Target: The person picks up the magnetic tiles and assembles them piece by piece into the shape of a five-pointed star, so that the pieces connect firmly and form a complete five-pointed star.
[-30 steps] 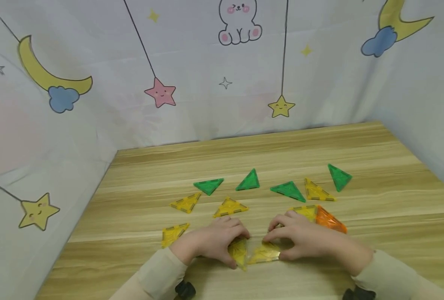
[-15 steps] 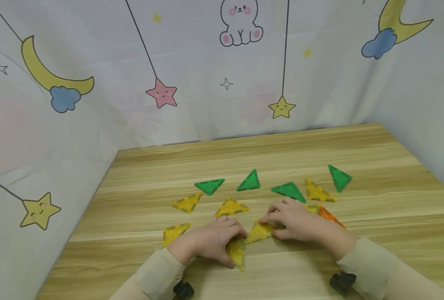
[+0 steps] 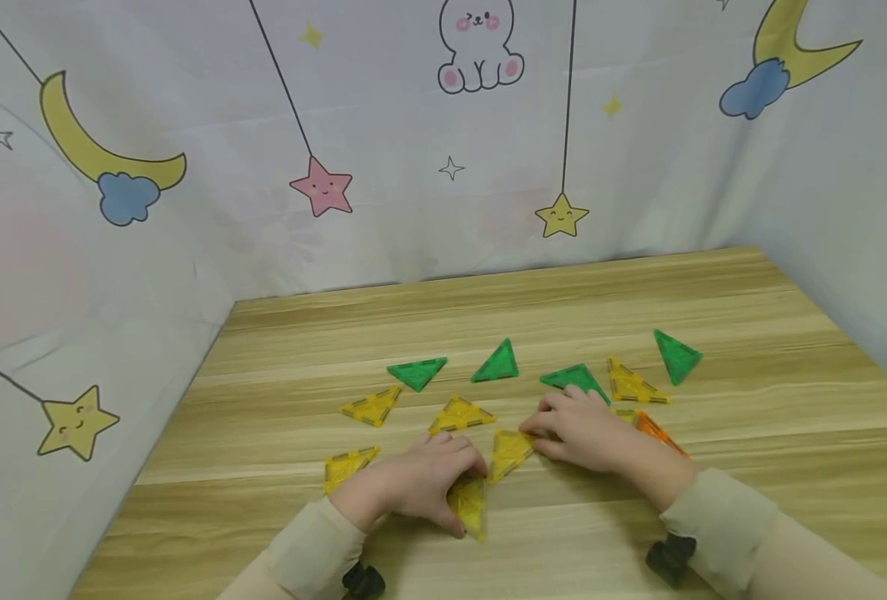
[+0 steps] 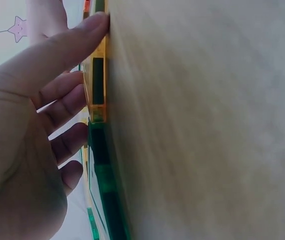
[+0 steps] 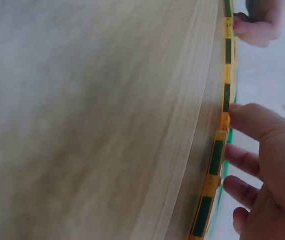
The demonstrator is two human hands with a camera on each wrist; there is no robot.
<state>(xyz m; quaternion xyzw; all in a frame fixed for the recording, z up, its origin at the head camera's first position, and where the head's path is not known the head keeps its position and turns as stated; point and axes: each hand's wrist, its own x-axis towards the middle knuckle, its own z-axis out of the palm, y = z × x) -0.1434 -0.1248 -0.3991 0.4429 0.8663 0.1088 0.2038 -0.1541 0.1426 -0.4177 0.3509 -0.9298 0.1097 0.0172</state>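
Your left hand [image 3: 424, 479] has its thumb and forefinger curled about one yellow tile [image 3: 471, 506], which lies near the front of the bench [image 3: 278, 350], while your right hand [image 3: 582, 427] pinches the corner of a second yellow tile [image 3: 509, 452] just beyond and to the right of it. You have the two with corners close together, though whether they touch cannot be told. At your left palm, a green tile edge [image 4: 107, 185] runs on in line with the gripped tile and looks joined to it; your hand hides that part from above. Past your right wrist, an orange tile [image 3: 658, 432] sits against a yellow neighbour [image 3: 627, 416], both partly covered, so that pairing seems done too. The rest appears left over: four green triangles [image 3: 498, 364] lie loose toward the back, three yellow triangles [image 3: 461, 415] are spread in front of or between them, and a yellow piece [image 3: 343, 467] shows beside your left forearm, its other end hidden. You look, I'd judge, to be at an early stage, with most pieces unjoined.
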